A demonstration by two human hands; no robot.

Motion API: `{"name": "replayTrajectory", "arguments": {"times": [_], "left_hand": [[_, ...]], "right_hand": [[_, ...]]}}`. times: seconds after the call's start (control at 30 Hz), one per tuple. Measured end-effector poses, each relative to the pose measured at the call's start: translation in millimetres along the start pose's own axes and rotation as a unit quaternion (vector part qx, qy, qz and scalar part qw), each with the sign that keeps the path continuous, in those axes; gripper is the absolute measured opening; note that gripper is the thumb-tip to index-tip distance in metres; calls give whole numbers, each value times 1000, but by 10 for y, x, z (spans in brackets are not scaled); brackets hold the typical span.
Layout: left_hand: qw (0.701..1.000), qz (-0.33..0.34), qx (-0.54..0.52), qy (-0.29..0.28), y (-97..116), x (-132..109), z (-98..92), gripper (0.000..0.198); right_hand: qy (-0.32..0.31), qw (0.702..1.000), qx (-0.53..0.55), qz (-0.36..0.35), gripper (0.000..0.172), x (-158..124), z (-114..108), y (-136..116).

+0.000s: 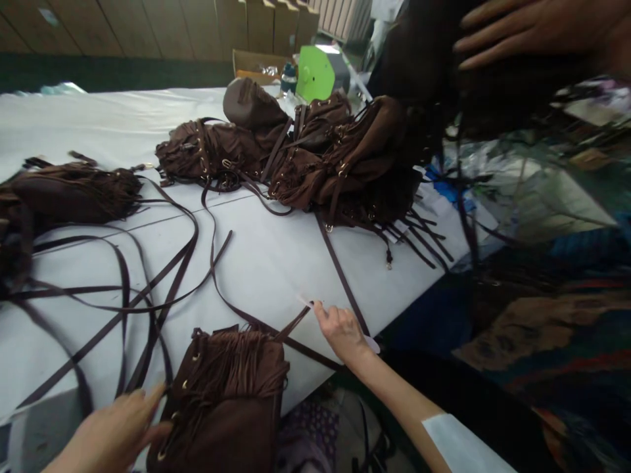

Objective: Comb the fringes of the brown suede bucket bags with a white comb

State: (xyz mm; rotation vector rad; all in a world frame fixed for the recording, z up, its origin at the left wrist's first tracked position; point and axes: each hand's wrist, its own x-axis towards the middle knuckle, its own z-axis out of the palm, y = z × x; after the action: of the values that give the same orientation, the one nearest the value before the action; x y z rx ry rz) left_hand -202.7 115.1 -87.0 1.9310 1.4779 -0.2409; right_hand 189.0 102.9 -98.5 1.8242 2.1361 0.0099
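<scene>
The brown fringed bag (221, 424) lies on the near edge of the white surface (276, 263), between the two hands, its lower end cut off by the frame. It runs away from the person and leans slightly to the right, gathered fringe at the far end and metal eyelets down its left side. The left hand (111, 427) is nearer to the bag's body, at its left edge, thumb and forefinger spread apart; blur there means I cannot tell whether it grips the edge or only rests against it. The right hand (342, 332) is up and to the right of the bag, clear of its body, pinching the tip of a thin brown strip (294, 323) between thumb and forefinger. That strip slants from the bag's far right corner up to the pinch, crossing just above a longer strap (315, 355). Farther off, beyond the right hand, lies a heap of similar bags (340, 164); at upper right another person's hand (522, 33) is against something dark. No brand or lettering is readable: the bag shows no label, and the green panel (314, 73) at the back bears no legible words
</scene>
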Motion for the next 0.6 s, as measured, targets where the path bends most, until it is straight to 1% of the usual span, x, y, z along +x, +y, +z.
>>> {"name": "replayTrajectory", "arguments": {"times": [0.03, 0.07, 0.1, 0.13, 0.2, 0.23, 0.27, 0.3, 0.37, 0.43, 0.5, 0.6], "left_hand": [[999, 8, 23, 31, 140, 143, -56, 49], [997, 40, -6, 61, 330, 290, -94, 54], [990, 99, -66, 76, 554, 436, -103, 57], [978, 153, -132, 60, 793, 572, -75, 57], [949, 213, -231, -15, 1234, 781, 90, 50], [942, 218, -252, -35, 1404, 840, 216, 48], [942, 207, -261, -34, 1531, 865, 356, 51], [946, 194, -260, -24, 1613, 859, 495, 54], [954, 169, -246, 2, 1665, 778, 723, 53], [960, 158, -229, 14, 1623, 672, 828, 46], [965, 150, -215, 14, 1549, 598, 817, 42], [970, 134, -200, 12, 1461, 534, 736, 39]], "right_hand": [[15, 1000, -7, -4, 40, -13, -61, -23], [28, 999, -14, -9, 41, -24, -119, -51], [40, 999, -20, -17, 41, -33, -173, -79], [52, 998, -25, -27, 40, -37, -221, -104], [72, 996, -27, -48, 38, -33, -283, -137], [75, 995, -23, -54, 37, -26, -294, -146], [73, 996, -17, -56, 36, -16, -288, -155], [67, 996, -10, -54, 36, -5, -267, -167], [44, 998, 2, -43, 35, 22, -190, -222], [21, 999, 10, -31, 33, 50, -95, -334], [-2, 1000, 23, -17, 31, 74, -16, -493], [-29, 999, 44, 0, 31, 107, 38, -718]]}}
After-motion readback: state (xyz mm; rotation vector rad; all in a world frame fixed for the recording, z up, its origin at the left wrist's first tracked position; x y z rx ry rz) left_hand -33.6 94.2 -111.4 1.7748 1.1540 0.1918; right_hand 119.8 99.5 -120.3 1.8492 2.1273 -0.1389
